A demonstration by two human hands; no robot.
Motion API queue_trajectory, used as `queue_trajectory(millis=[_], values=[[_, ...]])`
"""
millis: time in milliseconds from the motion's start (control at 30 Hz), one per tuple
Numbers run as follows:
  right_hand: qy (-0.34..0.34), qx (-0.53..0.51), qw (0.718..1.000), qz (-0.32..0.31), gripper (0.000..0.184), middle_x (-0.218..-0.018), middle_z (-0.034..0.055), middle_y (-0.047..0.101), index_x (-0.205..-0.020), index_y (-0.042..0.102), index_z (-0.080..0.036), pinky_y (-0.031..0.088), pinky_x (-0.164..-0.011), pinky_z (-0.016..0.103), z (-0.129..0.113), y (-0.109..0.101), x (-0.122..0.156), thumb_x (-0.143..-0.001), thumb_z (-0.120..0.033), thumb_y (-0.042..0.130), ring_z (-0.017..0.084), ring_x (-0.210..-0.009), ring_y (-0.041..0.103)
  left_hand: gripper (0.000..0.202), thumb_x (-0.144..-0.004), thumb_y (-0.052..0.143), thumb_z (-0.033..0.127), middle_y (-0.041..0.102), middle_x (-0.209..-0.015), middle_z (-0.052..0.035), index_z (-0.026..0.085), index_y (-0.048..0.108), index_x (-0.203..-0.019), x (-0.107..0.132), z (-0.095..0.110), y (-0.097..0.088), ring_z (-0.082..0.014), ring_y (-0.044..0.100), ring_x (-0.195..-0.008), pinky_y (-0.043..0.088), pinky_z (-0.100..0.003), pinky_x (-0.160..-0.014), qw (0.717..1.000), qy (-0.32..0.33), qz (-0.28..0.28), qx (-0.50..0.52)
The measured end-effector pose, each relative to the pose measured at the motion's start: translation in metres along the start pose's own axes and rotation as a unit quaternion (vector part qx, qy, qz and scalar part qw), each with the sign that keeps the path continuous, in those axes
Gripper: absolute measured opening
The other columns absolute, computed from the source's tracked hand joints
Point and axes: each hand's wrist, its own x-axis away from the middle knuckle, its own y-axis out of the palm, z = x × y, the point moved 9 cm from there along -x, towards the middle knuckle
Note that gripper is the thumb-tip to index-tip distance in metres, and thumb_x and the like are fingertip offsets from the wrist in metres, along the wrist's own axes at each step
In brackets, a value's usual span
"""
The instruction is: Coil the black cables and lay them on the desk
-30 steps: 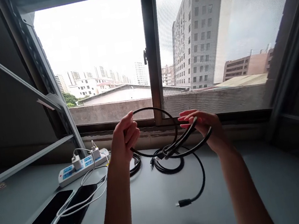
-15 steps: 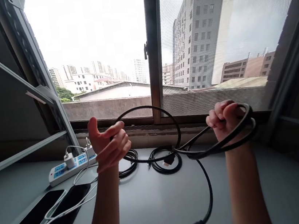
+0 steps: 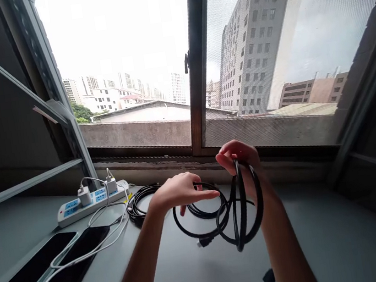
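Observation:
My right hand [image 3: 241,164] is closed round several loops of a black cable [image 3: 241,217], which hang down in front of my wrist above the grey table [image 3: 198,273]. My left hand [image 3: 179,192] reaches across toward those loops, palm down with fingers stretched out, and another loop of the same cable runs beneath it. A plug end [image 3: 204,242] of the cable dangles at the bottom of that loop. A second plug [image 3: 269,279] lies on the table near my right forearm.
Two more coiled black cables [image 3: 140,202] lie on the table near the window sill. A white power strip [image 3: 92,201] with chargers sits at left; white leads run to two dark phones [image 3: 49,270]. A metal shelf frame [image 3: 46,90] stands at left.
My hands have come together from wide apart. The right hand has dropped and the cable loops now hang from it. The left hand has turned palm down over the cable.

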Motion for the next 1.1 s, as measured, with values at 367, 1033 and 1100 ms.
queue_trajectory(millis=[367, 1033, 1100], values=[[-0.007, 0.140, 0.990, 0.008, 0.022, -0.053, -0.0060, 0.037, -0.080, 0.065, -0.017, 0.021, -0.040, 0.019, -0.009, -0.015, 0.001, -0.075, -0.038, 0.068, 0.006, -0.045, 0.030, 0.046, -0.072, 0.057, 0.056, 0.034, -0.039, 0.0061, 0.018, 0.042, -0.049, -0.007, 0.021, -0.013, -0.0069, 0.034, -0.032, 0.020, -0.021, -0.037, 0.978, 0.102, 0.087, 0.158], [0.116, 0.275, 0.954, 0.012, 0.020, -0.084, 0.0067, 0.069, -0.084, 0.069, -0.016, 0.047, -0.040, 0.018, 0.049, -0.085, 0.002, -0.069, -0.027, 0.061, 0.022, -0.078, 0.065, 0.046, -0.080, 0.050, 0.022, 0.019, -0.030, 0.0091, 0.018, 0.019, -0.045, 0.023, -0.033, -0.094, -0.0031, 0.012, -0.023, 0.011, -0.019, -0.028, 0.678, 0.172, 0.295, 0.651], [0.089, 0.261, 0.961, 0.022, 0.020, -0.085, 0.0064, 0.069, -0.084, 0.070, -0.016, 0.051, -0.047, 0.022, 0.042, -0.088, 0.002, -0.069, -0.028, 0.063, 0.020, -0.073, 0.065, 0.044, -0.081, 0.048, 0.021, 0.020, -0.031, 0.0089, 0.018, 0.020, -0.046, 0.029, -0.034, -0.098, -0.0032, 0.012, -0.024, 0.010, -0.020, -0.029, 0.669, 0.176, 0.322, 0.646]])
